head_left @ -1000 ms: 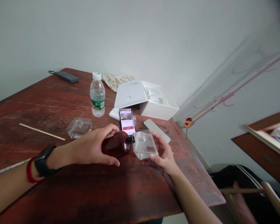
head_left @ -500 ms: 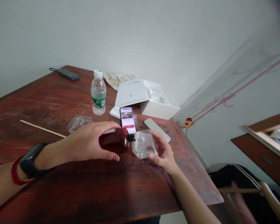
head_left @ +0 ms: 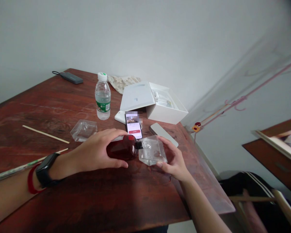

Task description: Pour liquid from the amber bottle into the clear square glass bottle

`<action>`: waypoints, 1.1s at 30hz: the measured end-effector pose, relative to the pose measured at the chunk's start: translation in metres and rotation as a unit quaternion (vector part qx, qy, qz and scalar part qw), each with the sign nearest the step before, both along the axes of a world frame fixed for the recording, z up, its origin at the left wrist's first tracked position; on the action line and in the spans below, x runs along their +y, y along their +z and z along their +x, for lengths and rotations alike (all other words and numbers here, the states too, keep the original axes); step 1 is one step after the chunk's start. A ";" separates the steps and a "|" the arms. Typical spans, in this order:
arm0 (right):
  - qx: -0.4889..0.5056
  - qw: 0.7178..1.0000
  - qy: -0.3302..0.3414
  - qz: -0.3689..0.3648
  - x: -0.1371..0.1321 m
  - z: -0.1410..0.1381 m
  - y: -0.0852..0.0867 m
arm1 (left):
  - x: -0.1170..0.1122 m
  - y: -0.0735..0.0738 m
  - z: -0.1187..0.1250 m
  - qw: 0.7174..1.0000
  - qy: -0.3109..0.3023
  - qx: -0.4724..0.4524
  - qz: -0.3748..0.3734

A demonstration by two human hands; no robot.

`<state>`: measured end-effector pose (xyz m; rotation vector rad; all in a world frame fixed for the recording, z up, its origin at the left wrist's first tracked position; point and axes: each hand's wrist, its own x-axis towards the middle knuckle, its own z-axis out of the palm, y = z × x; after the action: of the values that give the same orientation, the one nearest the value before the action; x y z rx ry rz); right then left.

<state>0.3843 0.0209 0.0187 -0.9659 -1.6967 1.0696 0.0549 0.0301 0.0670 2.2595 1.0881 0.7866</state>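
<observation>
My left hand (head_left: 98,150) is wrapped round a dark brown bottle (head_left: 122,150) that is tipped on its side, its black neck pointing right. The neck meets the opening of a clear square glass bottle (head_left: 152,151). My right hand (head_left: 174,160) grips that clear bottle from the right and holds it tilted just above the wooden table (head_left: 87,194). A black watch and a red band sit on my left wrist.
A second clear glass bottle (head_left: 83,130) lies left of my hands. Behind stand a water bottle (head_left: 102,96), a lit phone (head_left: 133,125), an open white box (head_left: 155,102), a grey flat case (head_left: 163,134) and a dark power bank (head_left: 70,77). Wooden sticks (head_left: 45,134) lie at the left.
Both hands and the two bottles stay joined at the neck; the clear bottle has tilted a little flatter. The view has shifted slightly.
</observation>
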 end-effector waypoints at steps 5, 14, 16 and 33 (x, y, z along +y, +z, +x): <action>-0.019 1.000 0.001 0.010 0.005 0.011 0.001 | -0.003 -0.011 0.005 1.000 0.007 -0.028 0.009; -0.111 0.986 0.060 0.107 0.021 0.013 0.035 | -0.006 -0.029 0.008 0.995 0.031 -0.092 0.006; -0.136 0.980 0.069 0.128 0.026 0.012 0.044 | -0.006 -0.031 0.007 0.994 0.038 -0.102 0.004; -0.200 0.951 0.155 0.177 0.041 -0.030 0.071 | -0.049 -0.026 -0.031 0.979 0.107 -0.162 -0.066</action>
<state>0.3541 0.0620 0.0895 -0.7273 -2.3401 0.7489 0.0237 -0.0186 0.0410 1.8435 1.1964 1.0910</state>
